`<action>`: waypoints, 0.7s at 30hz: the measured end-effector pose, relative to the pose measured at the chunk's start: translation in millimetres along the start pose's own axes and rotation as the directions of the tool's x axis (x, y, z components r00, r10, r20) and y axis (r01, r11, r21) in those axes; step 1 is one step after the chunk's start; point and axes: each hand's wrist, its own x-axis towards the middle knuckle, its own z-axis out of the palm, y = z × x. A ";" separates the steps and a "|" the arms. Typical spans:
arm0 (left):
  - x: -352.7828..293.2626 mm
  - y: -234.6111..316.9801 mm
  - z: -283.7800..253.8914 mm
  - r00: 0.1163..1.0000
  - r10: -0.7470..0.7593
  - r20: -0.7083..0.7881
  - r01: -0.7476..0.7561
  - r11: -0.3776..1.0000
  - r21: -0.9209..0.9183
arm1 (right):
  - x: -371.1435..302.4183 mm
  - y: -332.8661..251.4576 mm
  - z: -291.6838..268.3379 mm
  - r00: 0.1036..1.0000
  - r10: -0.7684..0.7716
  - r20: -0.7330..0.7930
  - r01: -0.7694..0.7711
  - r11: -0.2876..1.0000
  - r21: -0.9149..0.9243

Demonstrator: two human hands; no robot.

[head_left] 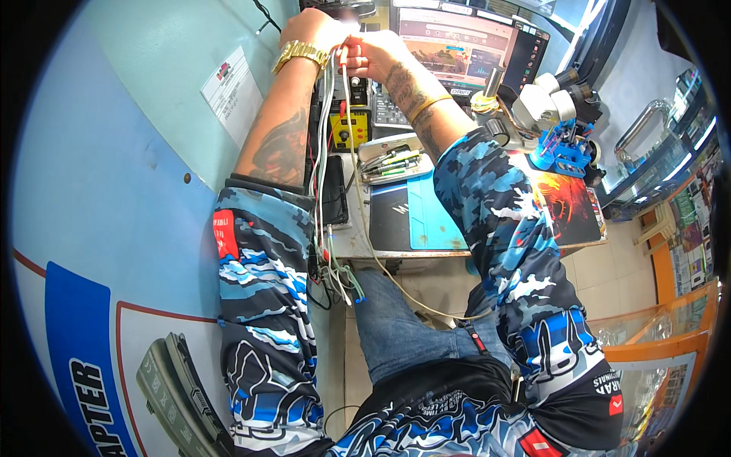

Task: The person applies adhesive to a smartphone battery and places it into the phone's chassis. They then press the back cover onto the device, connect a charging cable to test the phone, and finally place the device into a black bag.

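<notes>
Both of my hands are raised together at the far end of the workbench. My left hand point(311, 32), with a gold watch at the wrist, is closed around the top of a bundle of white cables point(323, 122). The bundle hangs down past the bench edge, ending in loose coloured plugs and wires. My right hand point(373, 55) pinches a cream cable point(354, 156) at its orange-red end, close to the left fingers. This cable sags across the bench front and over my lap. The fingertips partly overlap, hiding where the cables meet.
A yellow-faced instrument point(351, 131) stands below my hands, beside a keyboard point(390, 113) and monitor point(464, 49). A tray of pens and tools point(392, 161), a blue mat point(434, 213) and a microscope point(544, 103) occupy the bench. A wall point(152, 137) borders the left.
</notes>
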 end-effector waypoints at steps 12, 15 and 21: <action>-0.7 4.8 0.5 1.000 0.014 -0.001 -0.014 1.000 -0.020 | -3.5 4.0 2.6 0.998 -0.060 -0.014 0.060 0.998 -0.019; 5.0 -2.3 4.1 0.999 0.042 -0.008 -0.041 0.999 0.020 | 3.6 4.4 -6.7 1.000 0.008 -0.017 -0.008 1.000 0.005; 14.6 -6.7 9.8 0.998 0.051 0.026 -0.051 0.999 -0.016 | 7.2 6.6 -4.6 0.999 0.016 0.047 -0.020 0.996 0.085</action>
